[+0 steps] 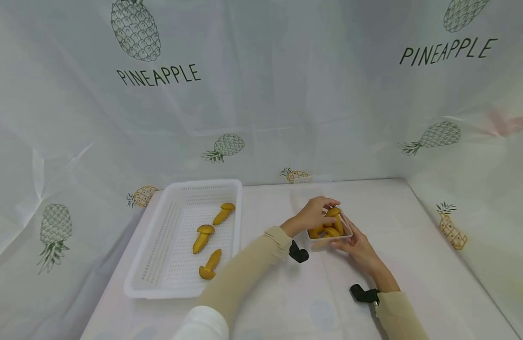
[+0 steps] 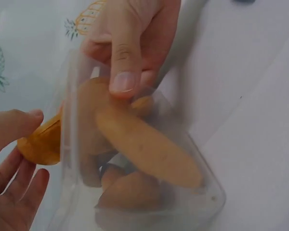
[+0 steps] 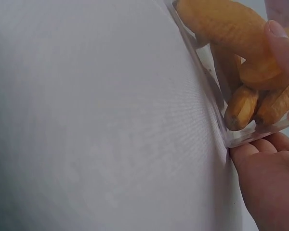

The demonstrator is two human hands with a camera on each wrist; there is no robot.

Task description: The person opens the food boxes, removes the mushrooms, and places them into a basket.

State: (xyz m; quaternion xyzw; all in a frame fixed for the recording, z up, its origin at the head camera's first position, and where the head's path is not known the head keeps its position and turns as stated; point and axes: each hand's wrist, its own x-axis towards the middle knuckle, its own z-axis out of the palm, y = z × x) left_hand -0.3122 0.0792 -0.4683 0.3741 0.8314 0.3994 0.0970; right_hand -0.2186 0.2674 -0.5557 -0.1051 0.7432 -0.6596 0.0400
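Observation:
My left hand (image 1: 314,216) reaches over a small clear plastic box (image 1: 331,240). In the left wrist view its thumb and fingers pinch a yellow-brown mushroom (image 2: 44,146) at the box's rim. Several more mushrooms (image 2: 147,149) show through the cloudy wall, heaped inside. My right hand (image 1: 360,248) grips the box from the right side. Its thumb lies against the wall, and in the right wrist view the fingers (image 3: 248,153) curl at the bottom corner.
A white perforated basket (image 1: 136,278) on the left holds 3 mushrooms (image 1: 204,238), spread apart. Behind the box stands a clear plastic piece (image 1: 314,179) near the table's back edge. A pineapple-print sheet (image 1: 278,108) hangs behind the white-covered table (image 1: 431,264).

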